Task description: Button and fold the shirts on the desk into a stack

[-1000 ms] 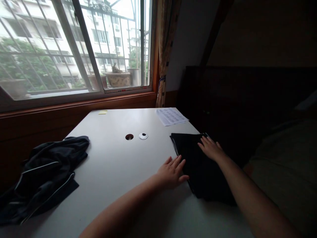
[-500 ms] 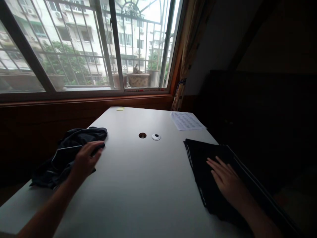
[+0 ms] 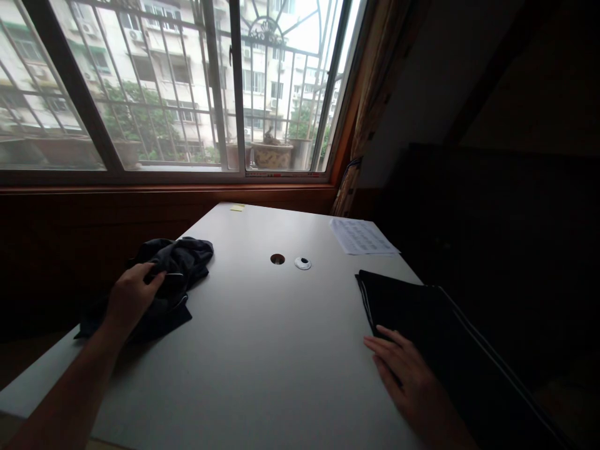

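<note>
A crumpled dark garment with thin white piping (image 3: 187, 259) lies in a heap over the table's left edge. My left hand (image 3: 134, 294) is closed on its cloth, thumb and fingers pinched together near the piping. To the right, a second dark garment (image 3: 422, 319) is folded flat, a pale line running along its outer side. My right hand (image 3: 405, 375) rests at the inner edge of this folded garment, fingers stretched out and holding nothing. Which kind of clothing either piece is, I cannot tell.
Both garments lie on a white table (image 3: 262, 350). It has a round cable hole (image 3: 277, 259) with its white cover (image 3: 302, 263) beside it. Printed sheets (image 3: 363, 237) and a yellow note (image 3: 237, 207) lie at the back, below a barred window (image 3: 187, 87).
My left hand has moved left across the heaped garment and gripped it; the heap has shifted shape. My right hand has slid toward me and to the folded garment's inner edge. The view has turned slightly left.
</note>
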Action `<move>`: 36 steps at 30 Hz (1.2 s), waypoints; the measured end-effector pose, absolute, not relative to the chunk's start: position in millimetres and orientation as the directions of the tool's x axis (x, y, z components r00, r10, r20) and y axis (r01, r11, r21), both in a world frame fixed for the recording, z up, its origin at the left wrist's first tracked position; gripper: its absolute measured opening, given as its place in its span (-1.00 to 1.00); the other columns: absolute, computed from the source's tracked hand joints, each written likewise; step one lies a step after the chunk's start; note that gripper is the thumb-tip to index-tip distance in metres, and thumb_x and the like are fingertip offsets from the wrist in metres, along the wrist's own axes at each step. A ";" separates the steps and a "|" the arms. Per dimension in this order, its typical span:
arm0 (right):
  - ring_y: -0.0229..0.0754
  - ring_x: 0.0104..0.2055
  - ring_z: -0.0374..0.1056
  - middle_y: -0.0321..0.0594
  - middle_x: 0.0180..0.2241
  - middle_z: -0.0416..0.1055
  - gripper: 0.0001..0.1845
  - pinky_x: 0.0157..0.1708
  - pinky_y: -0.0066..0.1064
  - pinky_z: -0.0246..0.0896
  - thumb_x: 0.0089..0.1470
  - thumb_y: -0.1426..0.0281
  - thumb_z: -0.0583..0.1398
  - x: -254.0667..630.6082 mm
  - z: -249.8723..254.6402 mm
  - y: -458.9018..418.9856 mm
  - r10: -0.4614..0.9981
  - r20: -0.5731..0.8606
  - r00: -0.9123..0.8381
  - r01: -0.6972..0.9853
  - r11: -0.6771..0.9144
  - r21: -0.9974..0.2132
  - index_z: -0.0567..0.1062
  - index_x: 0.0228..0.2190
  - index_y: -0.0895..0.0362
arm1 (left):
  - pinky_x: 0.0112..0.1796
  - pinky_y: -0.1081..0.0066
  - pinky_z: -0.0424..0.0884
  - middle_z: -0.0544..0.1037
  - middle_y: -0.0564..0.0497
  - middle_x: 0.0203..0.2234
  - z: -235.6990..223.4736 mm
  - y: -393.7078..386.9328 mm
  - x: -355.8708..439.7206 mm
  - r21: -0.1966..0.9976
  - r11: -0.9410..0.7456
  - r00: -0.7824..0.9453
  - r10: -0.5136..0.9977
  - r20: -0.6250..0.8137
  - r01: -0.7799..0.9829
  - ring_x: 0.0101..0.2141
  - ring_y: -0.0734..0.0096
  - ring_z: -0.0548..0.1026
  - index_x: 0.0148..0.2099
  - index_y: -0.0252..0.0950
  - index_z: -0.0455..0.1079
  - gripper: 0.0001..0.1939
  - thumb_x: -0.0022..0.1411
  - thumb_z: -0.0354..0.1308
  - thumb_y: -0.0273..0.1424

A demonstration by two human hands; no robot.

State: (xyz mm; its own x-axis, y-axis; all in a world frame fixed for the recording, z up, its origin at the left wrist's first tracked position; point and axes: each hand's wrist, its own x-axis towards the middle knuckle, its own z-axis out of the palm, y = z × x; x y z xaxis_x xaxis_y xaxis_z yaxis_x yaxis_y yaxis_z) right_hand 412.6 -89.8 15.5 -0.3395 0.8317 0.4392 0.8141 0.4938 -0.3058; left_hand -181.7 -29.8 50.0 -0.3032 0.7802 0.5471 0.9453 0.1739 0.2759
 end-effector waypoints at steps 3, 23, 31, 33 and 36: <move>0.08 0.20 0.29 -0.25 0.00 0.52 -0.67 0.21 0.10 0.18 0.25 0.30 0.11 378.4 21.7 -92.8 0.849 0.387 -0.361 0.742 0.513 -0.432 0.54 -0.01 -0.14 | -0.14 0.28 0.42 0.52 -0.06 -0.22 60.5 -29.9 -111.9 0.334 -0.188 -0.055 0.798 0.600 0.924 -0.20 0.21 0.51 -0.16 -0.25 0.39 -0.78 0.30 0.06 -0.23; -0.04 -0.18 0.50 -0.15 -0.12 0.50 -0.44 -0.18 -0.20 0.39 -0.04 0.20 0.34 332.5 5.0 -42.1 0.874 -0.238 -0.423 0.246 -0.142 -0.959 0.45 0.01 0.06 | 0.00 0.37 0.51 0.48 -0.02 0.08 45.5 -116.1 47.0 0.564 -0.697 0.653 0.682 0.330 0.442 -0.01 0.33 0.52 0.23 -0.08 0.30 -0.54 0.32 0.14 -0.48; 0.02 -0.07 0.42 -0.09 -0.13 0.50 -0.76 0.02 -0.08 0.29 0.18 0.26 0.17 374.0 54.2 -31.8 0.900 0.433 -0.035 0.726 0.321 -0.608 0.55 -0.18 0.07 | 0.07 0.15 0.46 0.43 -0.05 0.11 30.1 -74.5 -20.6 0.284 -0.676 0.614 0.737 0.283 0.680 0.09 0.19 0.40 0.21 -0.05 0.32 -0.49 0.28 0.07 -0.58; 0.00 0.00 0.39 -0.12 -0.11 0.49 -0.80 0.06 -0.11 0.27 0.18 0.28 0.21 360.2 57.5 -46.6 0.867 0.408 -0.286 0.700 0.479 -0.529 0.56 -0.17 0.04 | 0.07 0.11 0.44 0.40 -0.07 0.15 31.2 -68.6 -18.1 0.225 -0.691 0.637 0.722 0.270 0.687 0.10 0.15 0.38 0.22 -0.07 0.32 -0.50 0.27 0.12 -0.55; 0.01 0.08 0.33 -0.16 0.01 0.46 -0.64 0.12 -0.13 0.23 0.05 0.33 0.36 328.3 47.6 -66.5 0.743 0.229 -0.629 0.602 0.651 -0.462 0.56 -0.08 -0.01 | 0.08 0.01 0.39 0.38 -0.05 0.17 32.7 -61.3 -8.1 0.136 -0.705 0.664 0.704 0.251 0.696 0.10 0.08 0.34 0.10 -0.07 0.41 -0.60 0.24 0.20 -0.51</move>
